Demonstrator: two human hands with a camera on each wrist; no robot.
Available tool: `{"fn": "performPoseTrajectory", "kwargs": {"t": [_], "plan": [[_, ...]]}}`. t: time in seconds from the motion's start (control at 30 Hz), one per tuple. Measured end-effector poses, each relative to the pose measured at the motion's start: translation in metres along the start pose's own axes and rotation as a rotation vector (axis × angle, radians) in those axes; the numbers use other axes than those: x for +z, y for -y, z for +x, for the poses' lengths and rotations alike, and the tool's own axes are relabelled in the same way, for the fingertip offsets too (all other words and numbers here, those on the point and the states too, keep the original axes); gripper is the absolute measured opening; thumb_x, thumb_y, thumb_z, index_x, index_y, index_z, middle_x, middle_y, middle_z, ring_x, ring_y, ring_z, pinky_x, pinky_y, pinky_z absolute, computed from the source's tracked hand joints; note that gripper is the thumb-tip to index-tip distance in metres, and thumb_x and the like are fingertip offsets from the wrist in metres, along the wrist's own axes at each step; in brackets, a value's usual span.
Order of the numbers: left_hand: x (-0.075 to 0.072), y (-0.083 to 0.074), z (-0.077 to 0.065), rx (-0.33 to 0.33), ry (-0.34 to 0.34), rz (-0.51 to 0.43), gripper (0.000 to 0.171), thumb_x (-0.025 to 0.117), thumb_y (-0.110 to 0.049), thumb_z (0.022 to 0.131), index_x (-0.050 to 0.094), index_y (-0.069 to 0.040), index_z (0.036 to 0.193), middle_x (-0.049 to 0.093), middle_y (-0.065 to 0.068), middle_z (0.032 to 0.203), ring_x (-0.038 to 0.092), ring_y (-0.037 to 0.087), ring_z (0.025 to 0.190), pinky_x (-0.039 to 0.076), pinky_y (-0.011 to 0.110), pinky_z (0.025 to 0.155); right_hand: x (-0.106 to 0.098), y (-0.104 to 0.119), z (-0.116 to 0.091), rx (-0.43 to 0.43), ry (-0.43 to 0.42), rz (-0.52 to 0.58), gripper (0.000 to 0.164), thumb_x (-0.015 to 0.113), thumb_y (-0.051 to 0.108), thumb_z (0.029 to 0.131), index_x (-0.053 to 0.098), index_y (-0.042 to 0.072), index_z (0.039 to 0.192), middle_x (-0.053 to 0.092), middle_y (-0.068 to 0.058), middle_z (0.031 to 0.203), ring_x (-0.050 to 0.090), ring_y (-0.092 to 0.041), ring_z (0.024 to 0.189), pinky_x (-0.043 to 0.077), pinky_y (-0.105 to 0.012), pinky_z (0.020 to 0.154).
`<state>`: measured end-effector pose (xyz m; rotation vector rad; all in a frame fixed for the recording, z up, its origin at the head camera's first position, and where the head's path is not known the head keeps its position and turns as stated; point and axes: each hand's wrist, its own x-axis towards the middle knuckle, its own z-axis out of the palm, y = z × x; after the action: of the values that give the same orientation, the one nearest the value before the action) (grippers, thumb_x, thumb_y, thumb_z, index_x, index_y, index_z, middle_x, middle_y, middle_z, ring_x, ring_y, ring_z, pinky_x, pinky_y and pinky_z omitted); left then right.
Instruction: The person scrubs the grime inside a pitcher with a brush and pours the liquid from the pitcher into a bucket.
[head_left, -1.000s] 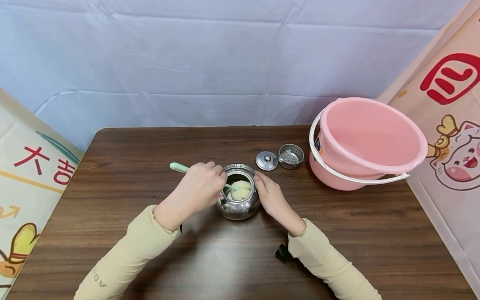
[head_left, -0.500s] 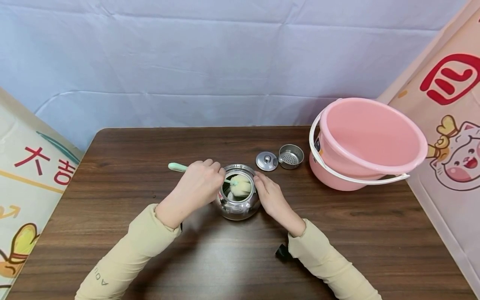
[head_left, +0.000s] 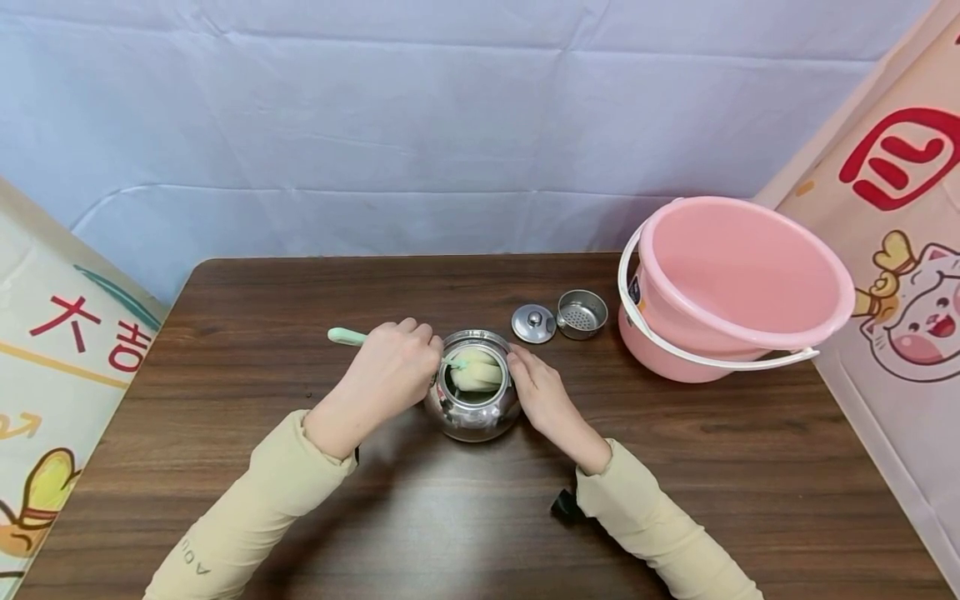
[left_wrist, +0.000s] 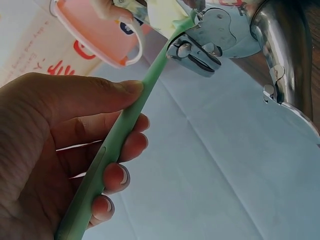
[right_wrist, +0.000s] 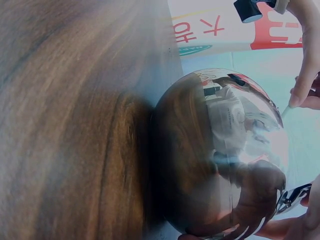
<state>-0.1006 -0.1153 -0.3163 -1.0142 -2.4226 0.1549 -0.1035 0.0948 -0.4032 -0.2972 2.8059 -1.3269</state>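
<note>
A shiny stainless steel teapot point(head_left: 471, 421) stands lidless on the table, its round mouth facing up. My left hand point(head_left: 382, 367) grips the pale green handle point(left_wrist: 117, 135) of a sponge brush, thumb on one side and fingers curled round the other. The brush's pale yellow sponge head point(head_left: 477, 372) sits inside the pot's mouth. Against the pot's right side rests my right hand point(head_left: 542, 392), its fingers lying fairly straight near the rim. In the right wrist view, fingers of that hand point(right_wrist: 300, 220) touch the rounded steel wall. The metal spout point(left_wrist: 285, 45) shows in the left wrist view.
Behind the pot lie its knobbed lid point(head_left: 533, 323) and a small perforated strainer point(head_left: 582, 314), side by side. A large pink bucket point(head_left: 742, 275) with a white handle stands at the back right. A pale cloth backdrop point(head_left: 375, 125) rises behind the wooden table point(head_left: 420, 517).
My left hand has shifted slightly left with the brush, and the sponge head has turned and moved within the pot's mouth. My right hand stays on the pot's side.
</note>
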Motion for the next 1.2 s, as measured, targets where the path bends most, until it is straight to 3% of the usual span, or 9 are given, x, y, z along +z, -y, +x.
{"fn": "performPoseTrajectory", "kwargs": {"t": [0.6, 1.2], "plan": [[-0.008, 0.001, -0.006, 0.015, -0.014, 0.002, 0.021, 0.056, 0.006, 0.065, 0.046, -0.009, 0.053, 0.042, 0.003, 0.052, 0.04, 0.02, 0.047, 0.028, 0.026, 0.042, -0.001, 0.003, 0.0, 0.011, -0.002, 0.01, 0.045, 0.032, 0.027, 0.099, 0.048, -0.002, 0.129, 0.049, -0.019, 0.13, 0.042, -0.032, 0.123, 0.031, -0.042, 0.101], [-0.016, -0.008, -0.008, 0.031, 0.032, -0.012, 0.018, 0.061, 0.002, 0.062, 0.049, -0.01, 0.055, 0.043, 0.001, 0.054, 0.041, 0.019, 0.049, 0.03, 0.025, 0.043, 0.0, 0.002, 0.0, 0.012, 0.003, 0.005, 0.045, 0.032, 0.026, 0.099, 0.047, -0.003, 0.129, 0.048, -0.019, 0.13, 0.041, -0.032, 0.124, 0.031, -0.043, 0.102]]}}
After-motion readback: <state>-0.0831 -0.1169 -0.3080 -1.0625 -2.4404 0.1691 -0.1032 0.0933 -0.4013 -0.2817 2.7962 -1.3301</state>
